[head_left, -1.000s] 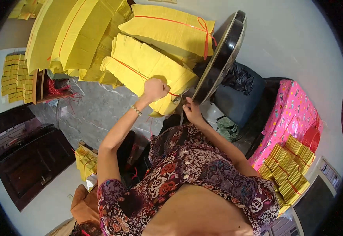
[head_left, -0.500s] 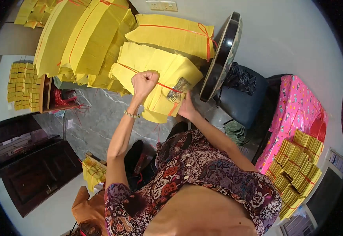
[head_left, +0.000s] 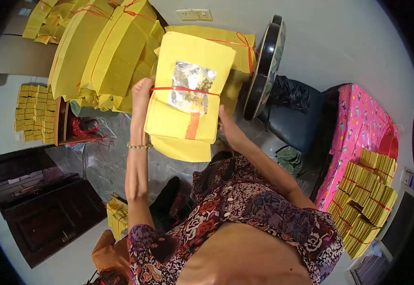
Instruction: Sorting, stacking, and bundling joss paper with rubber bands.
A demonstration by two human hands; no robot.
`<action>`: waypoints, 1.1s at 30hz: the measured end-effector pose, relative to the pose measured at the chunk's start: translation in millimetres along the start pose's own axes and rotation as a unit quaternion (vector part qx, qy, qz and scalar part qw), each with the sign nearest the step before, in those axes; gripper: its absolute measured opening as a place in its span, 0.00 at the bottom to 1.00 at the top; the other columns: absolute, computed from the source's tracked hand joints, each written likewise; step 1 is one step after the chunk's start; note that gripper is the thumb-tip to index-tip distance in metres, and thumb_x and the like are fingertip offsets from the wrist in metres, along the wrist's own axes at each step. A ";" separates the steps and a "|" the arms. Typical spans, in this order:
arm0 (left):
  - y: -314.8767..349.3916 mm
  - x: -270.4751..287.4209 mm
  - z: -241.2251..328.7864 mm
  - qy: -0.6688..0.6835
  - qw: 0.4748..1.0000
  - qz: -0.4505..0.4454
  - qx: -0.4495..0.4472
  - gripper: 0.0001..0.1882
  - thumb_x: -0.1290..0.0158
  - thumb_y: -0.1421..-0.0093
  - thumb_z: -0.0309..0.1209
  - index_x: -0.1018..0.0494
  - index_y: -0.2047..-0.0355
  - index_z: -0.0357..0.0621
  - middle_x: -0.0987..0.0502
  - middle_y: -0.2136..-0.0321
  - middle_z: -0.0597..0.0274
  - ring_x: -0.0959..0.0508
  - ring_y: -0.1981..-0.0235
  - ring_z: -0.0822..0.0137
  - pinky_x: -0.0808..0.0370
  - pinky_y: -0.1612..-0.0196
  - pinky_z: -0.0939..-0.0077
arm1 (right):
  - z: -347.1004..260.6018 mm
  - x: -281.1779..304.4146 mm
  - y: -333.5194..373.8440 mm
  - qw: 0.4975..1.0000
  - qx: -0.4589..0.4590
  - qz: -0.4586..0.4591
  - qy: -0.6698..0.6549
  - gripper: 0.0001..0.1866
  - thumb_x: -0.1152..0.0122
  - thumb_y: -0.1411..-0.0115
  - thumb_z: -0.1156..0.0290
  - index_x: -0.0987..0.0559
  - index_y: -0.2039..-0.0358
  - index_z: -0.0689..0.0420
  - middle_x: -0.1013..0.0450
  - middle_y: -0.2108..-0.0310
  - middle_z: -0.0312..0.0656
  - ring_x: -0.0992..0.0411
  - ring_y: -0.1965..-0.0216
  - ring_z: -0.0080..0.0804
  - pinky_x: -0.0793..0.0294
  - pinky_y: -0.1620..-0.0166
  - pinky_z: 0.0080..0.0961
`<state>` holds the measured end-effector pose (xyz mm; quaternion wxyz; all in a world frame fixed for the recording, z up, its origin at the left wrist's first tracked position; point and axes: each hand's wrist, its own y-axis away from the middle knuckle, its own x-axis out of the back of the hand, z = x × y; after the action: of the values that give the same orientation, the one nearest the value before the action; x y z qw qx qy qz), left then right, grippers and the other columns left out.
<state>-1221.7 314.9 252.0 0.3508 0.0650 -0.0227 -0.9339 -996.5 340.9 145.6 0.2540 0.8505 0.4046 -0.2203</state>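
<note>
In front of me a thick bundle of yellow paper (head_left: 169, 114) is tilted so that its broad face shows. On that face are a silver-and-gold foil square (head_left: 188, 85) and an orange-red strip. A red string (head_left: 180, 89) crosses the face from side to side. My left hand (head_left: 142, 92), with a beaded bracelet on the wrist, is closed at the bundle's left edge, where the string runs into its fingers. My right hand (head_left: 226, 122) grips the bundle's right edge; some of its fingers are hidden behind the paper.
Tall tied yellow paper stacks (head_left: 116, 52) stand at the far left. Right of the bundle are an upright round padded seat (head_left: 264, 66) and a dark blue chair (head_left: 295, 118). Tied bundles (head_left: 363, 194) lie by a pink cloth (head_left: 354, 123). Another person's orange sleeve (head_left: 109, 251) shows lower left.
The bundle has been lifted and turned so its foil-marked face shows more fully. My left fist has moved left from over the paper to its left edge. My right hand stays at the right side.
</note>
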 end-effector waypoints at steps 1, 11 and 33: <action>-2.7 10.3 -1.5 0.000 0.999 -0.042 -0.001 0.13 0.53 0.40 0.27 0.32 0.83 0.44 0.33 0.85 0.73 0.40 0.85 0.83 0.40 0.81 0.85 | 4.0 -0.6 2.5 1.000 0.005 0.000 0.000 0.32 0.74 0.32 0.45 0.47 0.35 0.52 0.49 0.35 0.41 0.50 0.35 0.31 0.51 0.36 0.33; 19.4 20.8 -39.8 0.060 0.994 -0.011 0.095 0.10 0.57 0.37 0.34 0.30 0.70 0.42 0.26 0.73 0.64 0.25 0.71 0.74 0.25 0.70 0.80 | 25.0 1.2 -18.0 0.972 0.194 0.066 0.117 0.29 0.61 0.31 0.57 0.49 0.35 0.58 0.48 0.37 0.50 0.51 0.35 0.41 0.53 0.36 0.29; 16.5 64.3 -57.9 0.173 0.948 -0.123 0.236 0.27 0.63 0.34 0.49 0.35 0.45 0.42 0.28 0.49 0.57 0.25 0.54 0.62 0.25 0.52 0.66 | 62.3 -36.1 -65.1 0.952 0.213 0.206 -0.082 0.19 0.56 0.37 0.57 0.33 0.53 0.57 0.35 0.55 0.37 0.37 0.56 0.25 0.36 0.52 0.24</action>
<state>-1250.9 260.3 189.3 0.2064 0.3090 -0.1734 -0.9121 -1079.9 317.5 101.8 0.1392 0.9286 0.1421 -0.3132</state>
